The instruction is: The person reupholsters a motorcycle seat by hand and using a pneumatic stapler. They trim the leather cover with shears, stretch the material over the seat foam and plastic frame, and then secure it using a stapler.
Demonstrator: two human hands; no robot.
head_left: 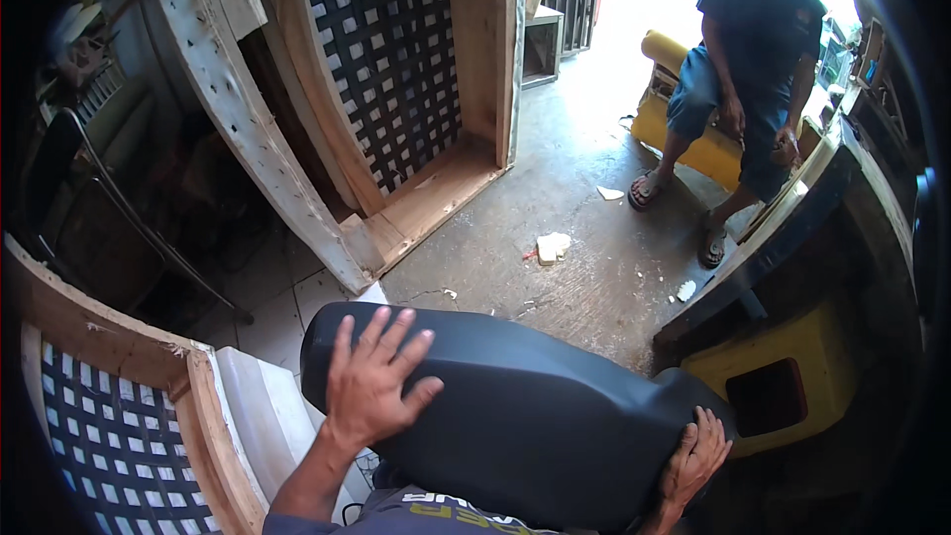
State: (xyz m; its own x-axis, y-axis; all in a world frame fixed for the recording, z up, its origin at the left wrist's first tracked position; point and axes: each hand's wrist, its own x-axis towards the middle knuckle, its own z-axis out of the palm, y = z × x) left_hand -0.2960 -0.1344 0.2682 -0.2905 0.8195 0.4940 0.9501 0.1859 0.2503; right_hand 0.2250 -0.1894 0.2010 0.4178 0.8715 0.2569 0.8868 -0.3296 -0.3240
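A long black motorcycle seat (525,406) lies across in front of my body, its wide end at the left and its narrower, raised end at the right. My left hand (374,381) is over the wide end, fingers spread and holding nothing; whether the palm touches the cover I cannot tell. Against the narrow end rests my right hand (696,458), its fingers stretched out along the side of the seat. The cover looks smooth, with a crease line running along its upper side. The seat's underside is hidden.
A wooden frame with black woven webbing (386,50) stands upright ahead; another webbed frame (119,436) is at lower left. A person (758,50) sits on a yellow padded seat (684,134) at far right. Foam scraps (553,248) lie on the floor. A yellow box-like piece (822,376) stands right.
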